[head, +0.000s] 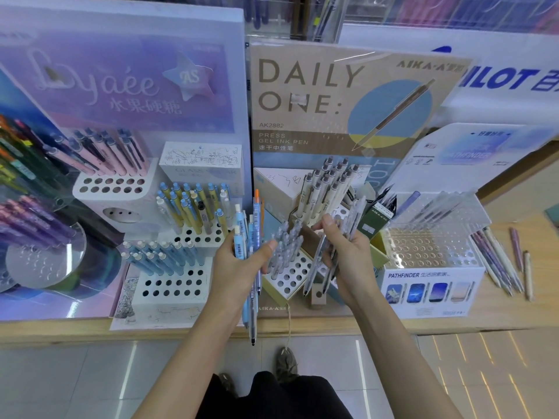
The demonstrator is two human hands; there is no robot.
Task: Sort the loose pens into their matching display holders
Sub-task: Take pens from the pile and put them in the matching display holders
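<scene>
Pens [239,237], blue, clamped in left hand [239,264]; grey pens [352,213] in right hand [344,255], fingers [328,226] curled; overfull bundles could slip.

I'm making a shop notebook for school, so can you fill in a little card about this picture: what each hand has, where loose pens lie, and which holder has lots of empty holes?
Left hand: grips a bunch of light blue plastic pens, one with an orange top
Right hand: grips a bunch of pale grey see-through pens
Loose pens: several pastel pens lie flat on the wooden counter, right of the holders
Emptiest holder: clear plastic holder on the white Pathfinder box, front holes mostly unfilled
</scene>
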